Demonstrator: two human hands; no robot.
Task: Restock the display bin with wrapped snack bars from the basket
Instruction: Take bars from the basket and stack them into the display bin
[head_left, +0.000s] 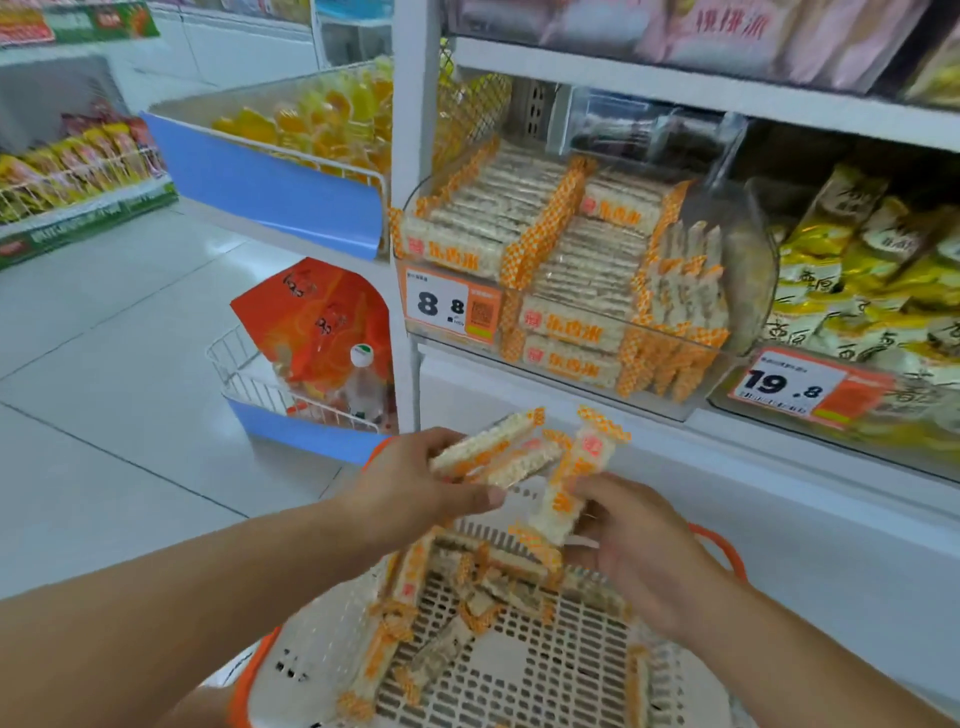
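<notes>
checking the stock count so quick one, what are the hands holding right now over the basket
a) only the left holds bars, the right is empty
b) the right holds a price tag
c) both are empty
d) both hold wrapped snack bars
d: the left hand grips a few wrapped snack bars, and the right hand pinches another bar, above the basket.
</notes>
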